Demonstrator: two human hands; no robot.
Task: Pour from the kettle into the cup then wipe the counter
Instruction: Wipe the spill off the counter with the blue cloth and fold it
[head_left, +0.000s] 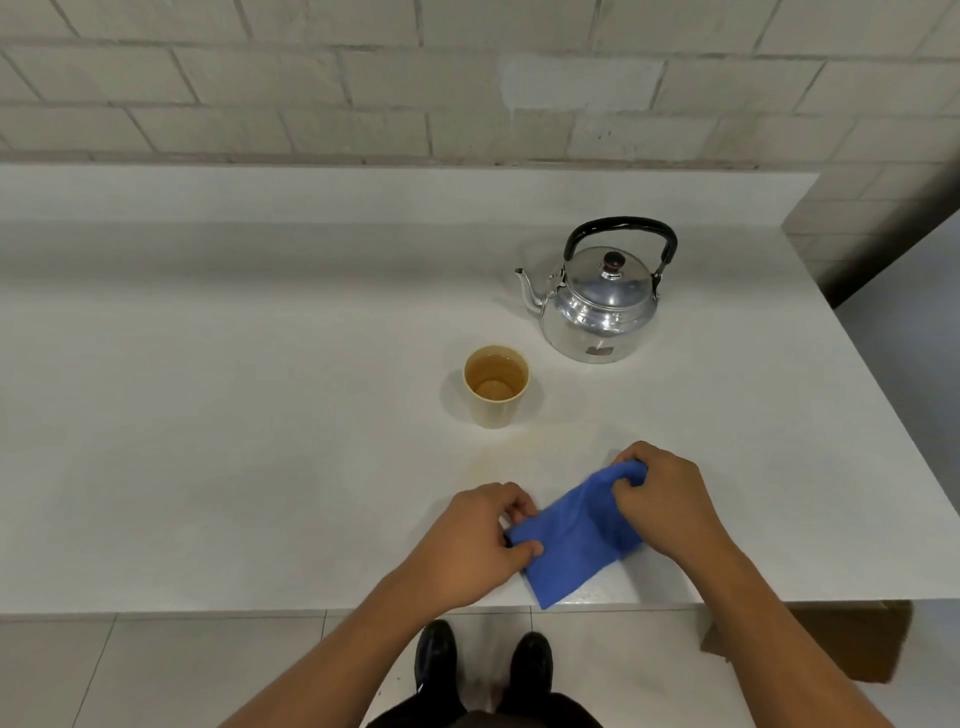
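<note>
My hands, left (480, 535) and right (670, 501), pinch opposite ends of the soft, floppy blue cloth (576, 540); I'd bunch it mid-table.

I saw both bare forearms reaching forward and converging on the cloth (574, 540). My left hand (480, 540) lay knuckles up at the cloth's near-left corner, thumb and fingers pinched on its edge. My right hand (670, 499) sat at the cloth's far-right end, fingers curled and bunching the fabric, wrist bent slightly inward. Both hands were closed on it.
</note>
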